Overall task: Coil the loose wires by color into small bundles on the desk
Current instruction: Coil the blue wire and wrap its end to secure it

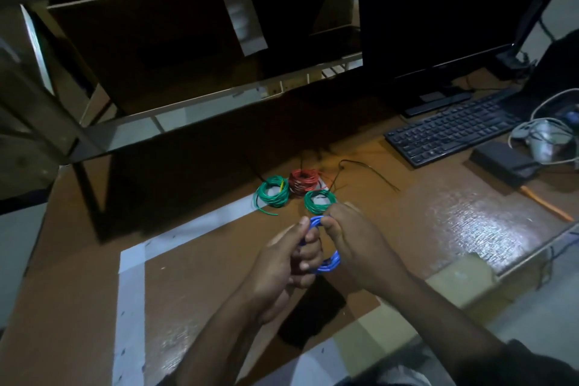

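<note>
Two bare forearms, no watch or rings seen; left hand (279, 263) and right hand (354, 247) ungloved; dark short sleeve (532, 360) at right upper arm.

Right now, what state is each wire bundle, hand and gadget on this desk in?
blue wire coil: held in both hands, off the desk
left hand: gripping it
right hand: gripping it
left green coil: coiled, lying flat
right green coil: coiled, lying flat
red coil: coiled
monitor: dark

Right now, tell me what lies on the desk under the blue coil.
Beneath the blue coil, held by the left hand and right hand, a flat black object lies on the desk. The arms cover part of it.
</note>
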The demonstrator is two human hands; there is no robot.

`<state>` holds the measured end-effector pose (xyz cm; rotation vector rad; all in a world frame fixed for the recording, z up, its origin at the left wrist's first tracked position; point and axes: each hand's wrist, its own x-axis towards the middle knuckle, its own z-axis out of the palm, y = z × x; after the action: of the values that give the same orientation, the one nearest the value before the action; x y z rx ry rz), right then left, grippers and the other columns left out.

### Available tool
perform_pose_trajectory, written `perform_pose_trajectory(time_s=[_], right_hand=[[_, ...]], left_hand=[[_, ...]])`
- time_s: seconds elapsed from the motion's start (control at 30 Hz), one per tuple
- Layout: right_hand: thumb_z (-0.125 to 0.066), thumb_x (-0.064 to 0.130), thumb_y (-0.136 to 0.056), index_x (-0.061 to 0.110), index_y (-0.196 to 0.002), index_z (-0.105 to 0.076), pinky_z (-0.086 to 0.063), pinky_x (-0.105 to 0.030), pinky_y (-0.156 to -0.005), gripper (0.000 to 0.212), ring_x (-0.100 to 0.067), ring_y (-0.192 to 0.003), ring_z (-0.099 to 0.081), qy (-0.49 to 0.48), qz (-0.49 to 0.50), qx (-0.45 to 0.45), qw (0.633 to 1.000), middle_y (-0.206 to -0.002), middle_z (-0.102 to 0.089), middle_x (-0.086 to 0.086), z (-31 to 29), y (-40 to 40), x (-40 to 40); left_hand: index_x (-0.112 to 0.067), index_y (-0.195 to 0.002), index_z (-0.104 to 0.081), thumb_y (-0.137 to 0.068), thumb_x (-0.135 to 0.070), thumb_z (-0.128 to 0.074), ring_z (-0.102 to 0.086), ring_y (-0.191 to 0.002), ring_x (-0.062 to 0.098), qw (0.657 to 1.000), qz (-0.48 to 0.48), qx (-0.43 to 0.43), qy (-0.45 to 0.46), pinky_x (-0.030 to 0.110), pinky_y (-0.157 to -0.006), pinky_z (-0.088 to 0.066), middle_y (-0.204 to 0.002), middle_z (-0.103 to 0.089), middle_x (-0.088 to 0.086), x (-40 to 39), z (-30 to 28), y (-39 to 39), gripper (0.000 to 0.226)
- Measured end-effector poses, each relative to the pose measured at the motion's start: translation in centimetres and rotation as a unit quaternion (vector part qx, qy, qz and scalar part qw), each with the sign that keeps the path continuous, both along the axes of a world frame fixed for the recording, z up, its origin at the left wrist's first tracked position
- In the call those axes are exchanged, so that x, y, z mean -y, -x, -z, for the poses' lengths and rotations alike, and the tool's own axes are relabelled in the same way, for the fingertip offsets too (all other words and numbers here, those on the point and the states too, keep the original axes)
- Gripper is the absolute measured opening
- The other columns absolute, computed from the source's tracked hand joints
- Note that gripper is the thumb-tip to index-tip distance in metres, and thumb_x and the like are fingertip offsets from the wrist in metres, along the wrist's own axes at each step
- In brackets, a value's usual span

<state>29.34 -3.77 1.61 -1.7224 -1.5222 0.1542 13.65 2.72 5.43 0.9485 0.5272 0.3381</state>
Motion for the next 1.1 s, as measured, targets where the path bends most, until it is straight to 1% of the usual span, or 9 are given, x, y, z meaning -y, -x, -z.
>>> perform_pose_trajectory(time_s=[0.13, 0.23, 0.33, 0.43, 0.6, 0.73, 0.8, 0.93, 1.1], right_hand=[[-0.01, 0.071, -0.099, 0.013, -0.089, -0.056, -0.045, -0.045, -0.073, 0.074, -0.021, -0.082, -0.053, 0.041, -0.051, -0.098, 0.993, -0.083, -0.054, -0.002, -0.5, -1.9, -0.5], [-0.018, 0.071, -0.099, 0.023, -0.097, -0.062, -0.052, -0.046, -0.075, 0.065, -0.017, -0.084, -0.061, 0.074, -0.009, -0.163, 0.984, -0.089, -0.062, 0.002, -0.1, -4.3, -1.8], [-0.04, 0.05, -0.105, 0.02, -0.096, -0.063, -0.053, -0.048, -0.075, 0.038, -0.018, -0.085, -0.06, 0.093, 0.067, -0.103, 0.988, -0.095, -0.061, 0.002, 0.0, -7.5, -3.3], [-0.052, 0.029, -0.105, 0.017, -0.111, -0.066, -0.055, -0.044, -0.079, 0.019, -0.021, -0.098, -0.061, 0.11, 0.119, -0.058, 0.985, -0.111, -0.062, 0.0, 0.5, -10.9, -5.3], [-0.057, 0.022, -0.103, 0.012, -0.126, -0.061, -0.05, -0.039, -0.085, 0.026, -0.028, -0.115, -0.056, 0.125, 0.145, 0.056, 0.98, -0.121, -0.06, -0.005, 1.4, -14.6, -8.9], [-0.063, 0.01, -0.096, 0.012, -0.112, -0.063, -0.052, -0.039, -0.084, 0.016, -0.028, -0.109, -0.056, 0.164, 0.117, 0.142, 0.969, -0.113, -0.062, -0.007, 3.9, -16.2, -11.3], [-0.064, -0.001, -0.09, 0.013, -0.108, -0.066, -0.051, -0.039, -0.082, 0.023, -0.029, -0.105, -0.057, 0.162, 0.102, 0.181, 0.965, -0.109, -0.064, -0.008, 5.3, -16.9, -11.7], [-0.062, -0.011, -0.085, 0.01, -0.119, -0.066, -0.045, -0.034, -0.074, 0.04, -0.029, -0.101, -0.056, 0.129, 0.073, 0.177, 0.973, -0.106, -0.064, -0.011, 6.3, -17.1, -11.1], [-0.048, 0.012, -0.104, 0.019, -0.13, -0.061, -0.048, -0.036, -0.073, 0.03, -0.023, -0.099, -0.053, 0.088, 0.054, 0.039, 0.994, -0.11, -0.056, -0.005, 3.4, -15.2, -8.9]], left_hand=[[-0.019, -0.083, -0.043, -0.105, -0.036, -0.043, -0.017, -0.058, 0.008, 0.998, -0.035, -0.032, -0.051, 0.015, -0.041, -0.015, -0.067, -0.021, -0.005, -0.1, 0.3, -1.5, 0.028], [-0.019, -0.083, -0.041, -0.106, -0.035, -0.042, -0.016, -0.058, 0.009, 0.995, -0.066, -0.055, -0.056, 0.015, -0.041, -0.013, -0.068, -0.02, -0.003, 0.0, 0.9, -2.8, 0.028], [-0.018, -0.082, -0.041, -0.108, -0.033, -0.042, -0.021, -0.053, 0.007, 0.989, -0.119, -0.075, -0.055, 0.015, -0.039, -0.017, -0.067, -0.019, -0.003, 0.1, 2.0, -4.2, 0.03], [-0.022, -0.075, -0.041, -0.107, -0.032, -0.041, -0.021, -0.052, 0.007, 0.977, -0.181, -0.1, -0.061, 0.018, -0.04, -0.018, -0.063, -0.022, -0.006, 0.5, 2.5, -5.7, 0.033], [-0.024, -0.069, -0.038, -0.104, -0.027, -0.039, -0.019, -0.05, 0.009, 0.947, -0.285, -0.133, -0.067, 0.021, -0.04, -0.014, -0.057, -0.023, -0.009, 1.3, 3.2, -7.8, 0.036], [-0.025, -0.067, -0.038, -0.106, -0.028, -0.042, -0.018, -0.051, 0.01, 0.925, -0.34, -0.15, -0.078, 0.02, -0.041, -0.015, -0.056, -0.022, -0.007, 2.1, 3.3, -8.5, 0.04], [-0.025, -0.065, -0.038, -0.107, -0.034, -0.044, -0.018, -0.05, 0.01, 0.916, -0.359, -0.159, -0.079, 0.019, -0.041, -0.015, -0.056, -0.021, -0.007, 2.4, 3.3, -8.6, 0.043], [-0.024, -0.068, -0.037, -0.106, -0.046, -0.044, -0.02, -0.049, 0.009, 0.899, -0.391, -0.165, -0.113, 0.02, -0.042, -0.017, -0.058, -0.021, -0.005, 2.7, 3.4, -8.4, 0.044], [-0.022, -0.07, -0.038, -0.107, -0.043, -0.043, -0.023, -0.046, 0.006, 0.887, -0.418, -0.143, -0.136, 0.016, -0.041, -0.024, -0.056, -0.025, -0.007, 1.9, 3.2, -8.1, 0.042]])
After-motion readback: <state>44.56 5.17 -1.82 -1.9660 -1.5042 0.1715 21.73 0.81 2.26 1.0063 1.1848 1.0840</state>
